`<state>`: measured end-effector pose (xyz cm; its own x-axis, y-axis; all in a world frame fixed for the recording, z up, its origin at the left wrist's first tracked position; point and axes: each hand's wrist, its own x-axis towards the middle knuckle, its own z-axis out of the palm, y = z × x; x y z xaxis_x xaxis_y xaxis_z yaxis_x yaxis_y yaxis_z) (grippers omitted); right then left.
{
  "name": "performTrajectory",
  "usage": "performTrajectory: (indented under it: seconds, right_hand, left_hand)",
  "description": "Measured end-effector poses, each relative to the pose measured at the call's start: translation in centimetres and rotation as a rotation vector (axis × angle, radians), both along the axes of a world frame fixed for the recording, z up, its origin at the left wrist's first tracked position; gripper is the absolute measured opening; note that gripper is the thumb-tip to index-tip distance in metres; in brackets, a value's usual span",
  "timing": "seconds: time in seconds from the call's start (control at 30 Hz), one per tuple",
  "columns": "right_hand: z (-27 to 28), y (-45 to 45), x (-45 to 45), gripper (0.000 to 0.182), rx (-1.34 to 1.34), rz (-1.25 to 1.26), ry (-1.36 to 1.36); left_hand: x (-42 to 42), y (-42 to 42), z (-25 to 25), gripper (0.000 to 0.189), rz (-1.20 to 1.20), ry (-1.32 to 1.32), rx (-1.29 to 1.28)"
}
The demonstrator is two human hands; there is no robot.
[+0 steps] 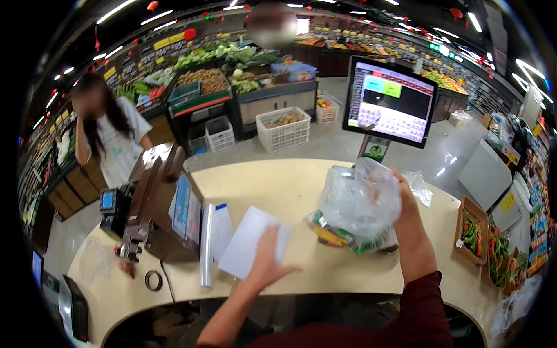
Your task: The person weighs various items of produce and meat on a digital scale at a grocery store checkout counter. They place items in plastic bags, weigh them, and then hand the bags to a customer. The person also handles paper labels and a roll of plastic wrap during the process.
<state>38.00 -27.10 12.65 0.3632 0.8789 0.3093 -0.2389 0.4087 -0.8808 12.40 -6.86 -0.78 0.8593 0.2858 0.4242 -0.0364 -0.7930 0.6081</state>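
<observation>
My right hand [398,195] is at a translucent plastic bag [361,200], its fingers partly hidden behind the film. The bag sits in front of the touchscreen scale's display [389,102]. Beneath and beside it lie more plastic-wrapped goods [333,237] with green and yellow parts, too blurred to name. My left hand [270,261], fingers spread and holding nothing, is over the lower part of a white sheet of paper [248,243]; whether it touches the sheet I cannot tell. A roll of clear film [206,245] lies left of the paper, beside a brown machine [161,204].
The curved pale counter [261,174] surrounds me. A black cable coil [153,280] lies at its left, and a crumpled clear bag [418,188] beyond my right hand. Wicker baskets of peppers [472,230] stand at the right edge. A person [117,135] stands beyond the machine; produce crates [283,130] are on the floor.
</observation>
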Motion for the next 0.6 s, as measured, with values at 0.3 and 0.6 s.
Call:
performTrajectory:
  seconds: [0.3, 0.6]
  right_hand:
    - [1.4, 7.3, -13.2, 0.036, -0.223, 0.296, -0.366]
    - [-10.0, 13.2, -21.3, 0.05, -0.068, 0.661, -0.019]
  left_hand:
    - [-0.8, -4.7, 6.8, 0.06, -0.84, 0.103, -1.116]
    - [-8.1, -3.9, 8.2, 0.03, -0.332, -0.342, -0.711]
